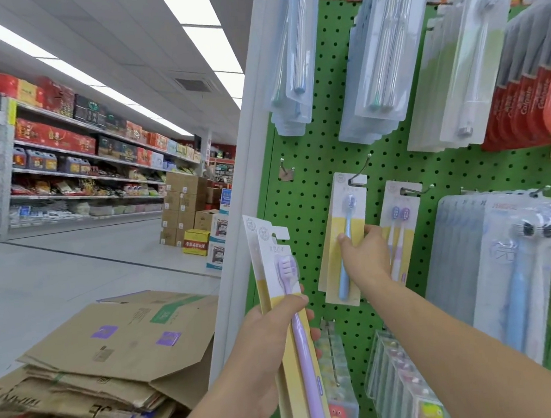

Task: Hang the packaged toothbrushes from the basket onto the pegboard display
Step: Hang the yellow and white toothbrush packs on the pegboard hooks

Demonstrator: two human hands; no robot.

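The right hand (pixel 365 254) pinched the blue toothbrush pack (pixel 344 239), upright on its hook (pixel 360 169) straight above the fingers. The left hand (pixel 277 334) gripped upright purple packs (pixel 287 293), the empty hook (pixel 285 168) lying above them.

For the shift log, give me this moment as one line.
right hand: holds blue toothbrush pack on hook | left hand: grips purple toothbrush packs

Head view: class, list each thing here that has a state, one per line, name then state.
Blue toothbrush pack: hanging on a peg, gripped by the right hand.
Purple toothbrush packs: off the board, gripped in the left hand.
Twin-brush pack: hanging.
Bare hook: holds nothing.
Cardboard boxes: flattened, stacked.
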